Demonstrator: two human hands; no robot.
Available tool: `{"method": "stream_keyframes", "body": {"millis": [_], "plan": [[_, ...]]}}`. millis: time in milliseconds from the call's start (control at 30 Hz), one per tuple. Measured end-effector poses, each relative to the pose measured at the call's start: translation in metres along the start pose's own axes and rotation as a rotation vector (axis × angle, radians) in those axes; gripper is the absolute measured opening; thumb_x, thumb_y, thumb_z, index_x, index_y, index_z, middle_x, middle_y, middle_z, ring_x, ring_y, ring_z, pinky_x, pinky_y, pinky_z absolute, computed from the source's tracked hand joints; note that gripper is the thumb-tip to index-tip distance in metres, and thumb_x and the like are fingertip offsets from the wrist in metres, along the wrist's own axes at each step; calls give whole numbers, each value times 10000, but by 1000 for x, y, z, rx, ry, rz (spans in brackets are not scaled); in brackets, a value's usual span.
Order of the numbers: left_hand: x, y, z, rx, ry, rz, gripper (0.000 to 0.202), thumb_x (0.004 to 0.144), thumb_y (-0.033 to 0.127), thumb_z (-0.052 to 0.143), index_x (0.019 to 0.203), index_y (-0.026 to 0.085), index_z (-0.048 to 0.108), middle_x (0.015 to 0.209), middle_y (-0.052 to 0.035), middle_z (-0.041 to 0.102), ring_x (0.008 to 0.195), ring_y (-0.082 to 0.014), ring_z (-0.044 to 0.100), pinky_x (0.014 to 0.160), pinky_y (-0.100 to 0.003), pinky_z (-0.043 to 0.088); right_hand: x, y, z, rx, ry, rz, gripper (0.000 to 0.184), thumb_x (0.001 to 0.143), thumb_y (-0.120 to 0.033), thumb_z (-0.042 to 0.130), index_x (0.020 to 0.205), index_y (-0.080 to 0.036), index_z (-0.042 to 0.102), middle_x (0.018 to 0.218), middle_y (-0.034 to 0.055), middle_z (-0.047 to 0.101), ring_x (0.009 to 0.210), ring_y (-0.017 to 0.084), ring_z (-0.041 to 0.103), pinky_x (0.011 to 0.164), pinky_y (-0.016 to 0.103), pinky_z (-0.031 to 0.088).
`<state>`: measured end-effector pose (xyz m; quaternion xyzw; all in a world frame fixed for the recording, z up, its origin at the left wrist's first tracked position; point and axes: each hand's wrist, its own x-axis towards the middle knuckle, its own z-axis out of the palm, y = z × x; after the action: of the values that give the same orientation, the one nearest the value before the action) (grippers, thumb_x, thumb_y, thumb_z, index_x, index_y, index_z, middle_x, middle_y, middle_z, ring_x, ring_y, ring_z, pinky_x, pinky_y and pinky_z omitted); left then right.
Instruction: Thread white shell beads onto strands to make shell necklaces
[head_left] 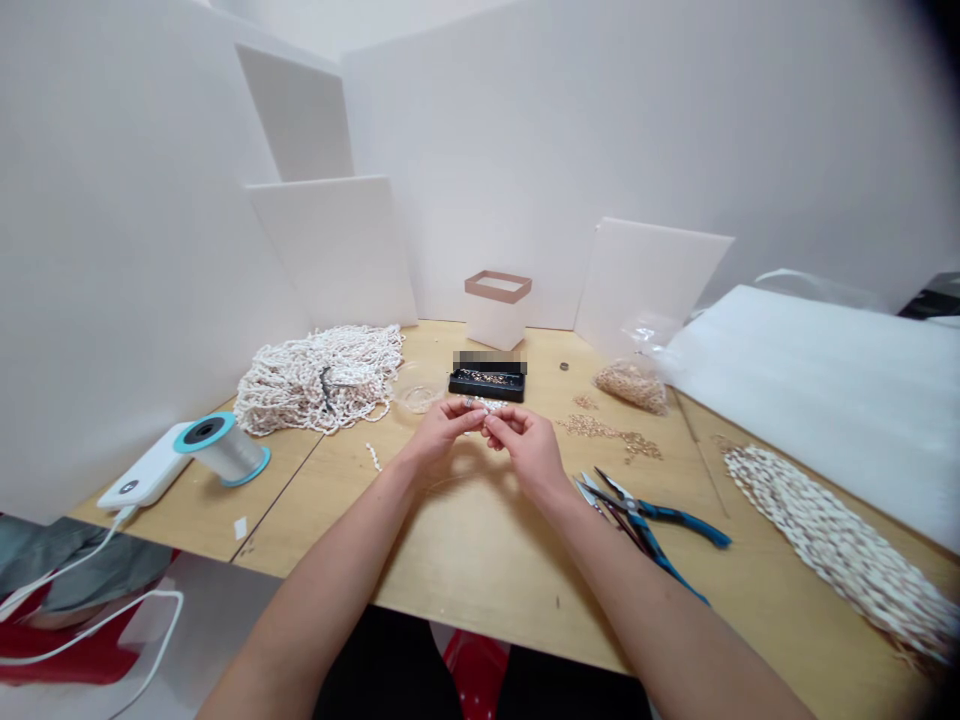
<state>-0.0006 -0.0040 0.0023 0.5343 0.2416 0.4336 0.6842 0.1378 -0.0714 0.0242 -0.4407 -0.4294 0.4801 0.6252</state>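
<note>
Head view | left hand point(444, 430), right hand point(529, 443): fingers pinching small white beads point(490, 406), near side of black tray point(487, 393) | probably light, slippery; best pinched at the edges

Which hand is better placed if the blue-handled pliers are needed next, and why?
Probably the right hand: the blue-handled pliers lie on its side and nearer to it; the left hand is farther away.

Wooden table point(465, 545): white strands point(289, 385), a spool point(234, 458), pliers point(636, 508) (blue-handled), a black tray point(487, 391)
</note>
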Motion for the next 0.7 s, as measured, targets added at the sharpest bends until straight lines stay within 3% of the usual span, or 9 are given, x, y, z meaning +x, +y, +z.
{"method": "stream_keyframes", "body": {"millis": [133,333,700], "plan": [[-2,3,5,-58,-37,-14,202,721,286,777,805,115,709,720,-54,656,668,-157,604,705,-323,473,0,2,0,22,-6,-9,188,723,-315,746,755,-139,687,657,34,669,567,113,550,589,254,450],[-1,0,1,-157,13,-43,190,698,237,799,821,121,711,782,-45,669,707,-138,610,732,-308,482,1,6,0,47,-12,10,266,701,-361,773,837,-142,707,716,54,703,590,129,588,620,277,477],[1,-3,-1,-189,4,-82,219,667,252,825,798,117,712,738,-42,672,684,-132,616,753,-309,476,0,3,0,35,4,27,257,700,-363,772,794,-140,688,698,52,696,574,124,590,612,273,482]]}}
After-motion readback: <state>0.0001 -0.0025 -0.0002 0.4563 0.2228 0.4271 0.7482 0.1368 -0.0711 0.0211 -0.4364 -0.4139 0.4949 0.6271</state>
